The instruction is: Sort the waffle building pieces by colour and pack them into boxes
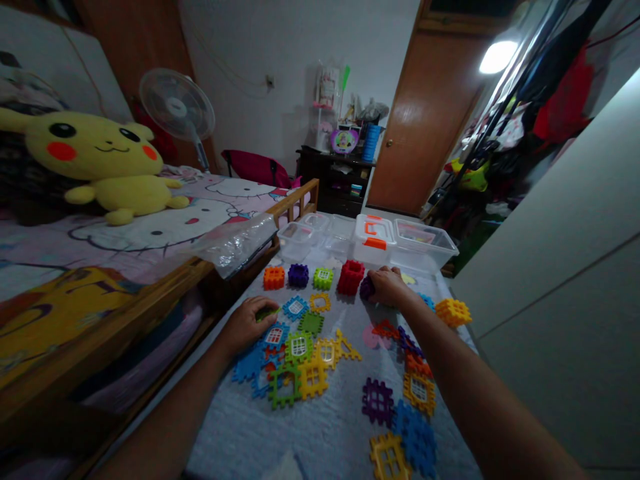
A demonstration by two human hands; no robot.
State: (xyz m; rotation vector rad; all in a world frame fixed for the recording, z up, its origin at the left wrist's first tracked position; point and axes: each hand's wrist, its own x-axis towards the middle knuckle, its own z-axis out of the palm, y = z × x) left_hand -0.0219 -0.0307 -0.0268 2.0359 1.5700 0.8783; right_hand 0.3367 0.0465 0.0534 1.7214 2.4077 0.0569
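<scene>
My right hand (389, 285) is closed around a purple toy block (367, 288) on the table, just right of a taller red block (351, 277). Curled at the left side, my left hand (251, 323) grips a green toy panel (267, 313), mostly covered by the fingers. Left of the red block stand an orange block (274, 278), a dark purple block (299, 275) and a lime green block (323, 277). Between my arms lie loose interlocking panels, among them a green window panel (299, 347) and a yellow triangle (346, 346).
Clear plastic boxes (427, 241) and a lidded box with orange latches (375, 230) line the table's far end. A yellow block (453, 312) stands near the right edge. More panels, including a purple one (378, 401), lie front right. A wooden bed rail (200, 273) borders the left.
</scene>
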